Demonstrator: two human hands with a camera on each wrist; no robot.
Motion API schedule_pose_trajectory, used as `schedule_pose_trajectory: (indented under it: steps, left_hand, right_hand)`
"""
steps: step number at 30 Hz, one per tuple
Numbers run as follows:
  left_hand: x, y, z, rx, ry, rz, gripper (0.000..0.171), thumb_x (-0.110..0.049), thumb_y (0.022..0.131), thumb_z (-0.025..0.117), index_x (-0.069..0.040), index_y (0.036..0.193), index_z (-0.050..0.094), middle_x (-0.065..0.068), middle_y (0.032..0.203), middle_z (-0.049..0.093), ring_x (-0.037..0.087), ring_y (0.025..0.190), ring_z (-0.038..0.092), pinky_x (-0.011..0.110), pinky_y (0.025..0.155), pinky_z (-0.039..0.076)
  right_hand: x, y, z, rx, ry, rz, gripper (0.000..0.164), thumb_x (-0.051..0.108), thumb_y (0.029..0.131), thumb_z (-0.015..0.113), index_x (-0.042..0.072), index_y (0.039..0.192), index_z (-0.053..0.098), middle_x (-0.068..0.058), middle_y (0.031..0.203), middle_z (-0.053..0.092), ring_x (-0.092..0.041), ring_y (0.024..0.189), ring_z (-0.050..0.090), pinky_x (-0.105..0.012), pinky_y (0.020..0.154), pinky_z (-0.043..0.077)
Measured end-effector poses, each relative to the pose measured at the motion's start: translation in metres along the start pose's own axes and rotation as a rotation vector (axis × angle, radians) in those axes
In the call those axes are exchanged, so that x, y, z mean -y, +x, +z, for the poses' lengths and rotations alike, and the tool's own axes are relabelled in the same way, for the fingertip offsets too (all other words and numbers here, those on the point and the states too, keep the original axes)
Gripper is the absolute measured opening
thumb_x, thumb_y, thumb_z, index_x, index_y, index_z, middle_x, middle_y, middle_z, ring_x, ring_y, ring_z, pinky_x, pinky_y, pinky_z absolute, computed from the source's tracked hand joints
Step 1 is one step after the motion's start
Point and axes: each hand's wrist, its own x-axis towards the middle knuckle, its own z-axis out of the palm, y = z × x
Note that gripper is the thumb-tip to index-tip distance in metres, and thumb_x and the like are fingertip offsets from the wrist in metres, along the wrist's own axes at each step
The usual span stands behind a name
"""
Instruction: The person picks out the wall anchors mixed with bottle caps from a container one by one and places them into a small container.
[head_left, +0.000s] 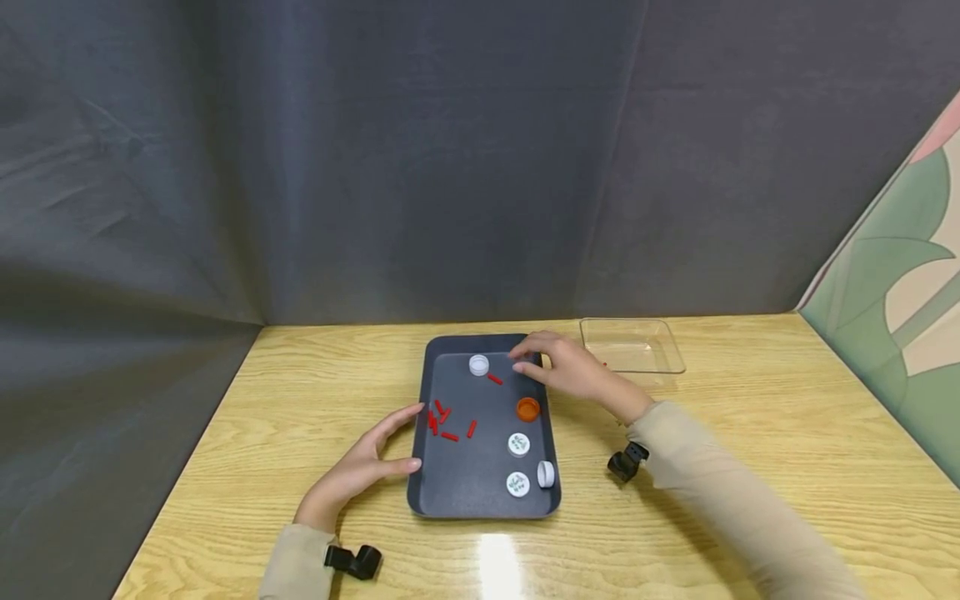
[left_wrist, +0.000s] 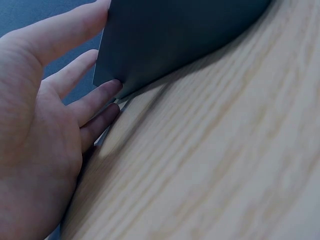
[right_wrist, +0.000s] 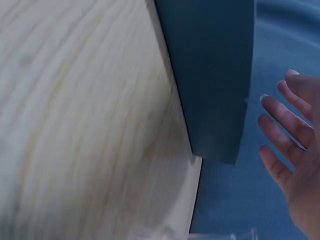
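Apparently, the sorting is unfinished: on the wooden table (head_left: 330, 367), the dark tray (head_left: 480, 475) holds loose pieces, and whether anything sits inside the clear box (head_left: 637, 354) beyond its far right corner, I cannot tell. The left hand (head_left: 363, 461) rests nearly straight fingertips on the tray's left edge; the right hand (head_left: 564, 365) hangs over the far right corner, fingers parted, gripping nothing visible. White caps (head_left: 518, 444), one on its side, an orange cap (head_left: 528, 409) and red sticks (head_left: 450, 436) lie scattered, seemingly awaiting handling. Only the head view shows these; the left wrist view adds fingers against the tray's outer wall, the right wrist view spread, bare fingers.
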Motion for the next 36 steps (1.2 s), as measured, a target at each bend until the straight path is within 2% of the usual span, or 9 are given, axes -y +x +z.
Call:
schedule_pose_trajectory:
  steps: [4, 11, 16, 23, 30, 36]
  left_hand:
    - [0.0, -0.001, 0.0, -0.005, -0.001, -0.01, 0.078, -0.01, 0.087, 0.076, -0.016, 0.154, 0.037, 0.007, 0.16, 0.029, 0.031, 0.148, 0.017, 0.06, 0.116, 0.008]
    - [-0.002, 0.0, 0.0, 0.001, 0.006, -0.037, 0.078, -0.01, 0.087, 0.076, -0.018, 0.154, 0.037, 0.002, 0.16, 0.029, 0.027, 0.148, 0.017, 0.059, 0.116, 0.009]
    - [-0.005, 0.002, 0.0, 0.02, 0.019, -0.039, 0.077, -0.011, 0.088, 0.075, -0.019, 0.155, 0.036, 0.002, 0.16, 0.027, 0.028, 0.149, 0.015, 0.06, 0.116, 0.01]
    - [-0.006, 0.006, -0.001, 0.022, 0.026, -0.017, 0.077, -0.012, 0.088, 0.076, -0.018, 0.154, 0.036, 0.004, 0.16, 0.029, 0.028, 0.148, 0.016, 0.058, 0.116, 0.01]
    - [-0.007, 0.004, -0.001, 0.006, 0.016, -0.014, 0.077, -0.011, 0.087, 0.076, -0.016, 0.154, 0.037, 0.004, 0.16, 0.03, 0.027, 0.148, 0.017, 0.058, 0.117, 0.01]
    - [-0.005, 0.001, 0.0, -0.006, 0.004, -0.03, 0.077, -0.011, 0.088, 0.076, -0.017, 0.154, 0.037, 0.004, 0.16, 0.028, 0.027, 0.148, 0.016, 0.058, 0.117, 0.01]
  right_hand:
    - [0.002, 0.006, 0.008, 0.025, -0.043, -0.041, 0.021, 0.022, 0.094, 0.071, 0.013, 0.113, 0.074, 0.0, 0.112, 0.068, -0.019, 0.103, 0.063, -0.041, 0.084, 0.052]
    - [0.002, 0.012, 0.02, 0.102, -0.046, -0.004, 0.022, 0.023, 0.095, 0.069, 0.013, 0.115, 0.073, 0.001, 0.114, 0.067, -0.019, 0.106, 0.061, -0.041, 0.089, 0.051]
    - [0.0, 0.012, 0.024, 0.113, -0.066, 0.016, 0.02, 0.021, 0.093, 0.072, 0.015, 0.112, 0.074, 0.001, 0.11, 0.067, -0.02, 0.104, 0.061, -0.041, 0.088, 0.05]
    - [-0.004, 0.02, 0.026, 0.146, -0.076, -0.006, 0.021, 0.02, 0.093, 0.072, 0.013, 0.112, 0.074, 0.0, 0.109, 0.068, -0.021, 0.103, 0.061, -0.041, 0.088, 0.05]
    - [-0.01, 0.031, 0.031, 0.185, -0.105, -0.013, 0.019, 0.018, 0.091, 0.074, 0.012, 0.11, 0.075, 0.0, 0.105, 0.068, -0.019, 0.098, 0.062, -0.039, 0.085, 0.051]
    - [-0.016, 0.037, 0.037, 0.193, -0.15, -0.053, 0.018, 0.019, 0.089, 0.076, 0.011, 0.106, 0.075, 0.001, 0.101, 0.068, -0.018, 0.094, 0.064, -0.037, 0.084, 0.052]
